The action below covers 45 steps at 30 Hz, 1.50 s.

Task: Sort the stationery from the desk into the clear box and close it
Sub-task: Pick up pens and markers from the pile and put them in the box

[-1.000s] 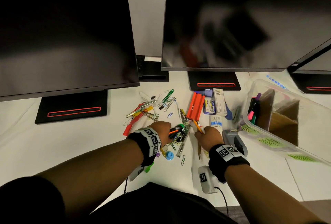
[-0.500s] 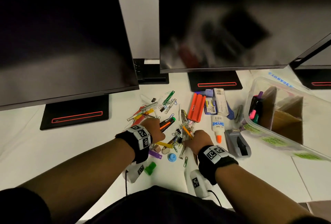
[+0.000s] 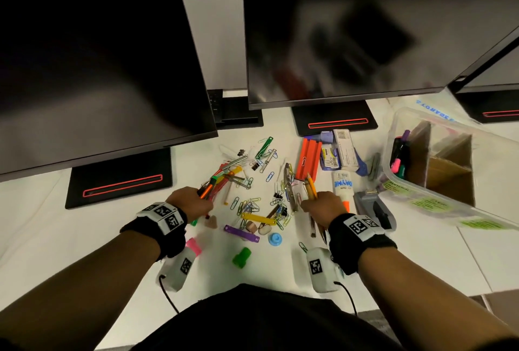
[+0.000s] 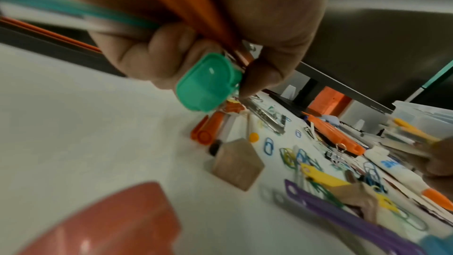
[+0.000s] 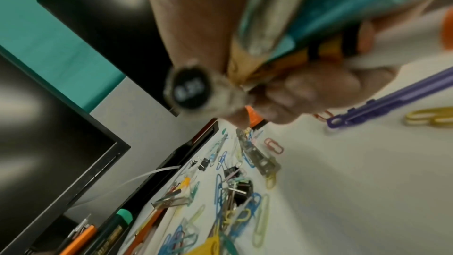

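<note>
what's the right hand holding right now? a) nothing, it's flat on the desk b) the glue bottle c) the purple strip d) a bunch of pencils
d: the right hand has its fingers curled round a bunch of pencils, while the glue bottle and the purple strip lie on the desk.

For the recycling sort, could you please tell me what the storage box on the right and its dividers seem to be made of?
The clear storage box looks like glossy transparent plastic: its contents show through its walls. The brown dividers inside look like matte cardboard, though that is less certain.
</note>
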Motion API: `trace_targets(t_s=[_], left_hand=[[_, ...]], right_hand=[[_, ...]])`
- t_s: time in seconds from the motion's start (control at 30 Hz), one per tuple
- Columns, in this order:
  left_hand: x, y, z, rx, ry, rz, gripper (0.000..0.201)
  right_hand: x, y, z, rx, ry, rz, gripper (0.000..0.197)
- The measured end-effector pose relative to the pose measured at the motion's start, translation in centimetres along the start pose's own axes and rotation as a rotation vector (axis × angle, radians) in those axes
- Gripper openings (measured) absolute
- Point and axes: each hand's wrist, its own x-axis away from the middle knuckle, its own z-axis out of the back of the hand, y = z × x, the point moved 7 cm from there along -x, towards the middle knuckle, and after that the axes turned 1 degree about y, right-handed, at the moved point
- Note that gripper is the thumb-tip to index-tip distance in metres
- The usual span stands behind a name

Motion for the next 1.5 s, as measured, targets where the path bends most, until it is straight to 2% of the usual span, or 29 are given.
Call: trace_targets(t_s=[0.1,0.2,0.33,0.43,0.53,0.63,0.7,0.77,0.87,0.93,1.07,1.17,1.3,1.37,1.5], left_hand=[[0.1,-0.6,0.6,0.051,0.028,0.012,0.024],[0.1,-1.0,1.1,0.067,0.061,-0.007,0.026],[0.6,-2.0,1.1,0.022,0.039,-0.027,0.023],[0.8,-3.8,0.9,-0.014,0.015,-0.012,0.017],[1.2,-5.7,0.1,0.018,-0.105,-0.027,0.012],[2.4,-6.5,-0.5,0.042,-0.264,-0.109,0.016],[3.5,-6.6,-1.2,-0.026,-0.378,-0.168,0.017],[4.6,-6.5,-2.2,-0.125,-0.422,-0.236,0.019],[5.7,-5.9,-4.1,-0.333,-0.381,-0.354,0.037],[6.0,-5.7,-5.3,-0.384,-0.362,-0.388,0.046],[5.8,-5.4,-5.8,-0.392,-0.323,-0.413,0.040],[5.2,-4.5,-4.9,-0.348,-0.227,-0.432,0.038],[4.1,-3.0,-3.9,-0.239,-0.130,-0.410,0.048],[3.7,-2.0,-3.2,-0.146,-0.066,-0.415,0.042],[3.1,-0.4,-0.9,0.125,0.096,-0.393,0.013]], right_hand=[[0.7,-0.1,-0.8,-0.119,-0.025,0.016,0.015],[1.1,0.0,-2.0,-0.255,-0.062,0.030,0.007],[1.5,-1.4,-2.8,-0.119,-0.067,0.159,0.004],[2.4,-4.0,-3.7,0.087,-0.097,0.385,0.006],[4.1,-6.3,-6.1,0.253,-0.229,0.573,0.012],[5.4,-7.5,-8.7,0.463,-0.331,0.674,0.017],[5.2,-8.1,-9.6,0.529,-0.317,0.694,0.018],[4.7,-9.0,-9.7,0.561,-0.244,0.696,0.019],[3.1,-10.6,-9.5,0.614,-0.136,0.704,0.025],[2.2,-11.8,-9.6,0.653,-0.117,0.725,0.033],[1.0,-13.5,-10.8,0.724,-0.112,0.754,0.039],[0.3,-13.6,-11.8,0.768,-0.143,0.749,0.041],[-0.2,-12.9,-12.5,0.845,-0.194,0.722,0.042],[-0.5,-12.4,-12.0,0.854,-0.201,0.703,0.043],[-1.1,-11.2,-9.7,0.739,-0.162,0.629,0.033]])
